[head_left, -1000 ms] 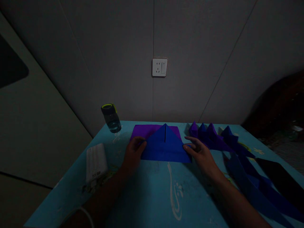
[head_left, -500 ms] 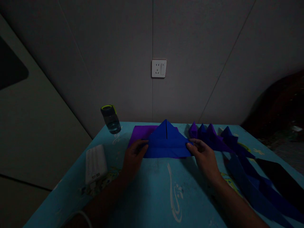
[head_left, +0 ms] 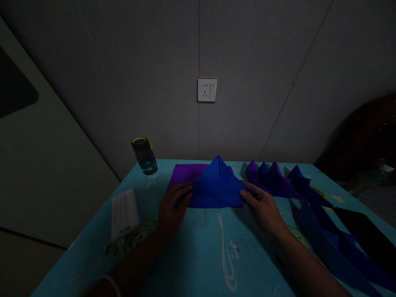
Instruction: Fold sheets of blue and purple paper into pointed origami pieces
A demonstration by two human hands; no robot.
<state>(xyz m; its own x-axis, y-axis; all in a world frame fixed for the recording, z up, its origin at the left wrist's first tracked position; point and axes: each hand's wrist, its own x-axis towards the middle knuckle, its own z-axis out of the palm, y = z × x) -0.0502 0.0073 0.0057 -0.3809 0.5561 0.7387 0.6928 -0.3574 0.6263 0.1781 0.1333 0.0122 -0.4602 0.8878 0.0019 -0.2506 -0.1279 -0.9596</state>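
Between my two hands is a blue sheet of paper (head_left: 216, 189), folded into a triangle with a flat band along its lower edge and its peak pointing away from me. A slit between two flaps runs down from the peak. My left hand (head_left: 173, 206) pinches its left corner, thumb in front. The right corner is pinched by my right hand (head_left: 261, 204), its thumb lying on the near face. Beneath and behind the blue paper lies purple paper (head_left: 182, 173), partly covered.
Folded purple and blue paper boats (head_left: 278, 181) stand at the back right. A larger blue boat (head_left: 334, 243) and a dark flat object (head_left: 368, 231) lie at the right. On the left are a water bottle (head_left: 145, 156) and a white power bank (head_left: 124, 214). A wall socket (head_left: 207, 90) is behind.
The blue paper has tilted, and its lower band has bent so the crease shows less. My right hand has shifted slightly left. Both hands keep hold of the corners.
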